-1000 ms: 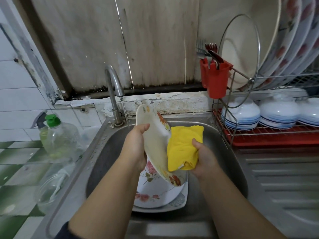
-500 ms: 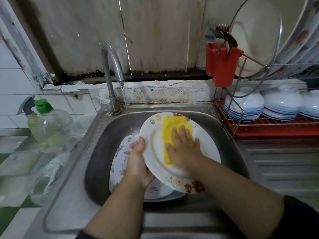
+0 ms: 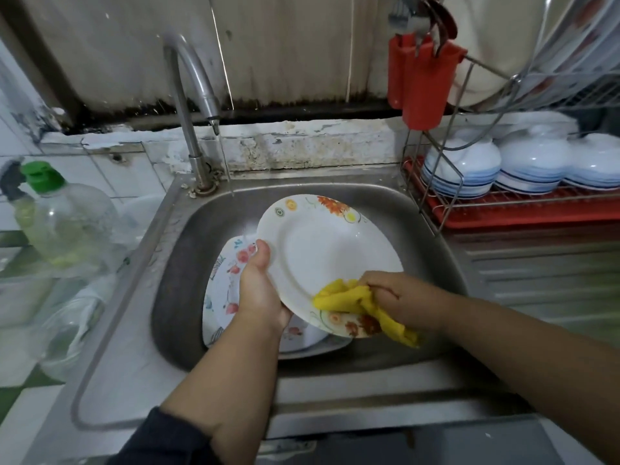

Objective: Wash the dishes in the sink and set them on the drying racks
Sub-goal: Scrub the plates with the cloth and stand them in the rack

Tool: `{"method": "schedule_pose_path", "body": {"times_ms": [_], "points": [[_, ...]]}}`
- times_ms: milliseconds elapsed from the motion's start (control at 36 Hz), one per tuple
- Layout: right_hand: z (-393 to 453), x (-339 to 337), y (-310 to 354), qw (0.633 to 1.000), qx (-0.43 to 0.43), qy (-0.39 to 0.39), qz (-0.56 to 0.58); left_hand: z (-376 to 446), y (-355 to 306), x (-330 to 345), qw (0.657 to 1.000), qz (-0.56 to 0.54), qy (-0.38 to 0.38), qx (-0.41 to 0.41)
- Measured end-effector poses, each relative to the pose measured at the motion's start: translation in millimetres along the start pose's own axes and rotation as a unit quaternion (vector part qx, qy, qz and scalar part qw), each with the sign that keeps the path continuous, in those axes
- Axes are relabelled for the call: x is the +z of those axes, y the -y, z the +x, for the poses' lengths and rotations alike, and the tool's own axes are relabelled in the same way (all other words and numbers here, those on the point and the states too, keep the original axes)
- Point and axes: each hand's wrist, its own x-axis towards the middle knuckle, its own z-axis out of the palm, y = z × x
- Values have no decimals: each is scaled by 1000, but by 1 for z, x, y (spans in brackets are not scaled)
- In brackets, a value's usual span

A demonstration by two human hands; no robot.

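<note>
A white plate with a flower rim is tilted over the steel sink. My left hand grips its left edge, thumb on the rim. My right hand clutches a bunched yellow cloth against the plate's near right rim. Under the plate, two more flowered plates lie stacked in the basin. Water runs in a thin stream from the tap onto the stacked plates, just left of the held plate.
A wire drying rack on a red tray at the right holds upturned blue-striped bowls and big plates above. A red cutlery holder hangs on it. A green-capped soap bottle stands at the left.
The plate has turned from upright to face up. My right hand slid from the plate's middle to its near right rim, and the flat cloth is now bunched in its grip.
</note>
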Motion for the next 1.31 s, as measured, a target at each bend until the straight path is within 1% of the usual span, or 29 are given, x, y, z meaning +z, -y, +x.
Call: {"method": "schedule_pose_path", "body": {"times_ms": [56,111,139,194,222,278,333,361,417,472,500,528,583,611,667,722,778,833,861,917,972,1028,1083,1111,1167,1250,1306], "points": [[0,-10,-19,997,36,0,-65,0,1,-2,1000,12,6,8],[11,-20,-29,992,72,-32,-96,0,0,-2,1000,25,17,8],[20,-24,-30,990,77,-49,-109,0,0,-2,999,31,24,9],[42,-23,-23,988,59,-68,-128,0,0,-2,998,39,42,13],[53,-20,-15,988,41,-72,-133,0,0,-2,998,42,54,16],[68,-9,10,991,6,-79,-105,-2,0,-4,996,41,81,14],[71,5,32,991,-42,-83,-92,-2,0,-5,994,34,102,10],[66,13,38,991,-71,-73,-91,-2,1,-6,994,28,107,8],[52,23,33,986,-143,-31,-84,-1,1,-5,994,11,109,2],[32,22,15,974,-207,-18,-90,-1,2,-3,996,1,91,-6],[25,15,4,970,-208,-19,-124,-1,3,-2,997,1,79,-5],[21,6,-7,966,-179,-16,-184,-1,3,0,998,5,64,2],[22,-12,-20,942,-85,-19,-323,0,2,2,999,9,50,20],[26,-19,-21,932,-46,-37,-357,0,1,1,998,10,52,26],[43,-23,-13,927,3,-90,-363,-1,1,0,998,14,55,29],[63,-20,5,936,24,-140,-321,-2,0,-1,998,14,60,18],[78,-10,28,951,30,-146,-271,-1,0,-2,998,13,68,9],[78,7,48,962,-14,-124,-243,-2,-1,-3,998,5,69,4],[73,13,55,965,-46,-99,-238,-1,-3,-3,998,-2,67,2],[57,17,58,970,-106,-31,-215,1,-5,-4,998,-13,62,5],[40,8,48,971,-144,41,-189,3,-6,-2,999,-13,45,8],[25,-8,32,953,-203,97,-202,3,-7,0,999,-29,29,16],[14,-25,14,933,-253,121,-227,3,-9,0,999,-28,10,32],[11,-35,5,922,-276,111,-248,1,-12,2,999,-25,12,39],[7,-52,-12,905,-309,57,-287,-3,-15,8,999,-22,14,44],[3,-65,-25,903,-321,-32,-284,-12,-16,23,998,-40,15,34],[-1,-58,-17,911,-308,-83,-260,-18,-12,37,997,-51,-12,48]]}}
